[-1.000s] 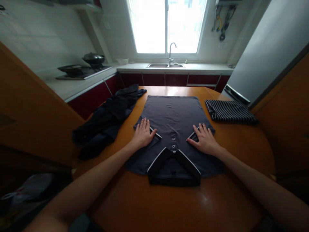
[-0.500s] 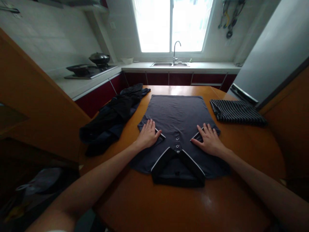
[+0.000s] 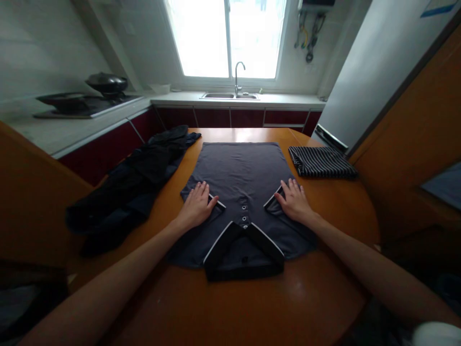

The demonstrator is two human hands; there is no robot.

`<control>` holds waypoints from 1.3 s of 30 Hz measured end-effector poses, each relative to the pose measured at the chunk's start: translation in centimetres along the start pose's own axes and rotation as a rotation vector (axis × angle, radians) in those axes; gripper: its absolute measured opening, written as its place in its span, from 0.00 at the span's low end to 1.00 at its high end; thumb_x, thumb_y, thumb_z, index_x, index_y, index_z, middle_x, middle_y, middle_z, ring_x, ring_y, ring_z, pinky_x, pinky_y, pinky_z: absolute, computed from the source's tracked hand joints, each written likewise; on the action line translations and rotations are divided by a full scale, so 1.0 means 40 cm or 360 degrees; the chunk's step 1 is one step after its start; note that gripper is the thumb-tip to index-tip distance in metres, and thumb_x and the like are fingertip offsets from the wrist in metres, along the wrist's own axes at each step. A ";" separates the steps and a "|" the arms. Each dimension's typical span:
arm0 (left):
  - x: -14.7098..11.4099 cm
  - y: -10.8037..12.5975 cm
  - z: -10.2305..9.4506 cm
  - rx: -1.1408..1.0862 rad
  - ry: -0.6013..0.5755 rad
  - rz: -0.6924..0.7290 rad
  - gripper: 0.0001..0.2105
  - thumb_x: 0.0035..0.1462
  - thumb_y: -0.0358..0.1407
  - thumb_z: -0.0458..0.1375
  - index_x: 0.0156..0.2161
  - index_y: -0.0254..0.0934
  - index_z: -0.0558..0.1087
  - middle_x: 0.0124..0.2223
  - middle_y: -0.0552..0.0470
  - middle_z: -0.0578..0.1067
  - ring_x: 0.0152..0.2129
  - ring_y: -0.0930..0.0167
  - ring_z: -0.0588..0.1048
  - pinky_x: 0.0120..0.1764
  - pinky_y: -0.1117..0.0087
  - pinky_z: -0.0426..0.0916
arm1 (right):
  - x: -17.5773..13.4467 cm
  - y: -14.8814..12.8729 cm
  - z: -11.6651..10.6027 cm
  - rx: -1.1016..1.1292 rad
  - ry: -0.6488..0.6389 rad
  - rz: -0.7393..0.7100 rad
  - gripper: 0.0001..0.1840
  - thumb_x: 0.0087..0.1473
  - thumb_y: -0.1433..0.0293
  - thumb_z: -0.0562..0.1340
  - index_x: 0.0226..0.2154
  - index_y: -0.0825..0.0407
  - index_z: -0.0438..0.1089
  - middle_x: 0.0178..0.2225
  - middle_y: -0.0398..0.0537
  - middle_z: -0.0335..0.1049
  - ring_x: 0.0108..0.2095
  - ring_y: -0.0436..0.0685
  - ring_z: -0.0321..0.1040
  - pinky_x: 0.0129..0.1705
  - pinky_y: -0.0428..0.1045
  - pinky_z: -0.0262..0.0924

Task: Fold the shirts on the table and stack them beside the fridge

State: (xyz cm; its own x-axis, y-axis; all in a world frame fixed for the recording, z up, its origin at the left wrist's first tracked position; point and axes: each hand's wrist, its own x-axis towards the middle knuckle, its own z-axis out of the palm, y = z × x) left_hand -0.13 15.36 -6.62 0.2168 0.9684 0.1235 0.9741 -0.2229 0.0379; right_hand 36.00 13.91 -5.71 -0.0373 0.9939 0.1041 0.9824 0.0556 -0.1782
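Observation:
A dark grey polo shirt lies front side up on the wooden table, its black, white-edged collar towards me. Both sleeves are folded in over the front, so their white-trimmed cuffs point at the button placket. My left hand rests flat on the left sleeve, fingers stretched out, thumb beside the cuff. On the opposite side my right hand lies on the right sleeve, its fingers pointing away from me. Neither hand grips the cloth.
Rumpled dark clothes lie along the table's left side. A folded striped garment sits at the right, near the fridge. Beyond the table are the sink and, to the left, a stove with a lidded wok.
My view has turned to the right, so everything appears shifted left. Both hands stay on the sleeves, and the shirt keeps its shape.

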 end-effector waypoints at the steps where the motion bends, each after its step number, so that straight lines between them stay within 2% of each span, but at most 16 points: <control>1: 0.001 -0.002 0.002 0.0005 0.0010 0.0008 0.36 0.70 0.51 0.38 0.68 0.19 0.56 0.71 0.33 0.53 0.70 0.54 0.49 0.67 0.53 0.49 | 0.001 0.004 0.006 -0.0018 -0.0035 0.0027 0.40 0.67 0.49 0.44 0.70 0.58 0.50 0.72 0.66 0.41 0.72 0.69 0.35 0.69 0.64 0.33; 6: 0.001 -0.005 0.007 0.0025 0.0045 0.0027 0.36 0.70 0.51 0.38 0.68 0.20 0.57 0.71 0.33 0.54 0.69 0.54 0.50 0.67 0.53 0.50 | 0.004 0.014 0.026 -0.0005 -0.0063 0.0136 0.47 0.65 0.43 0.41 0.71 0.61 0.43 0.72 0.69 0.35 0.72 0.71 0.31 0.69 0.65 0.31; 14: -0.001 0.002 0.000 0.0005 0.0040 -0.0004 0.35 0.70 0.51 0.39 0.68 0.22 0.57 0.71 0.33 0.54 0.69 0.55 0.50 0.67 0.54 0.51 | -0.004 0.010 0.021 0.0033 0.0008 0.0174 0.53 0.63 0.40 0.39 0.71 0.66 0.42 0.72 0.72 0.35 0.72 0.72 0.30 0.68 0.69 0.29; 18: -0.002 0.000 -0.001 -0.0035 0.0009 0.0012 0.32 0.71 0.48 0.38 0.69 0.25 0.57 0.71 0.36 0.54 0.70 0.56 0.50 0.67 0.53 0.51 | -0.015 -0.011 -0.009 -0.0016 0.0183 -0.0010 0.44 0.67 0.48 0.38 0.69 0.64 0.49 0.72 0.67 0.37 0.73 0.69 0.28 0.68 0.71 0.26; 21: -0.006 0.002 -0.007 -0.0077 0.0000 0.0024 0.30 0.71 0.46 0.38 0.69 0.28 0.57 0.71 0.37 0.54 0.70 0.57 0.50 0.67 0.52 0.50 | -0.020 -0.029 -0.023 0.0019 0.0226 -0.0200 0.37 0.69 0.56 0.38 0.68 0.62 0.53 0.72 0.62 0.41 0.73 0.65 0.29 0.69 0.68 0.28; 24: -0.017 0.010 -0.024 -0.0082 0.0001 0.0081 0.30 0.71 0.48 0.40 0.70 0.30 0.56 0.72 0.37 0.53 0.70 0.56 0.48 0.66 0.50 0.49 | -0.023 -0.036 -0.015 0.0063 0.0126 -0.0363 0.35 0.69 0.58 0.40 0.70 0.60 0.50 0.73 0.60 0.40 0.73 0.63 0.31 0.70 0.65 0.32; 29: -0.036 0.026 -0.053 -0.0076 -0.0156 0.0517 0.29 0.72 0.49 0.41 0.72 0.40 0.52 0.74 0.45 0.47 0.71 0.58 0.41 0.68 0.47 0.41 | -0.026 -0.028 0.014 0.0015 -0.0194 -0.0541 0.35 0.68 0.53 0.44 0.70 0.53 0.50 0.73 0.58 0.36 0.73 0.65 0.30 0.69 0.68 0.33; 33: -0.038 0.024 -0.064 -0.0112 -0.0191 0.0589 0.28 0.72 0.49 0.43 0.71 0.41 0.53 0.74 0.45 0.47 0.71 0.58 0.40 0.68 0.47 0.40 | -0.030 -0.026 0.011 0.0053 -0.0210 -0.0548 0.35 0.68 0.53 0.45 0.71 0.51 0.49 0.73 0.59 0.35 0.73 0.65 0.29 0.69 0.70 0.32; 36: -0.047 0.034 -0.097 -0.0236 -0.0150 0.0650 0.28 0.71 0.46 0.46 0.70 0.37 0.56 0.73 0.43 0.51 0.71 0.59 0.43 0.68 0.50 0.44 | -0.043 -0.039 -0.024 0.0187 -0.0128 -0.0656 0.33 0.69 0.55 0.46 0.71 0.51 0.50 0.73 0.58 0.36 0.73 0.65 0.29 0.69 0.70 0.32; 39: -0.083 0.072 -0.162 -0.0443 -0.0142 0.0740 0.26 0.71 0.43 0.47 0.70 0.37 0.57 0.72 0.45 0.56 0.70 0.64 0.49 0.68 0.57 0.50 | -0.065 -0.059 -0.076 0.0431 -0.0059 -0.0893 0.32 0.69 0.58 0.47 0.71 0.48 0.49 0.73 0.53 0.39 0.72 0.63 0.34 0.70 0.67 0.37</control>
State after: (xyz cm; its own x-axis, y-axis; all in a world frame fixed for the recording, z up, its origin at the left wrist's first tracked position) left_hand 1.52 10.77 -0.48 0.6370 0.7636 0.1058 0.7229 -0.6394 0.2618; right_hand 34.35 10.91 -2.57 -0.5453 0.8087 0.2206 0.7303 0.5875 -0.3485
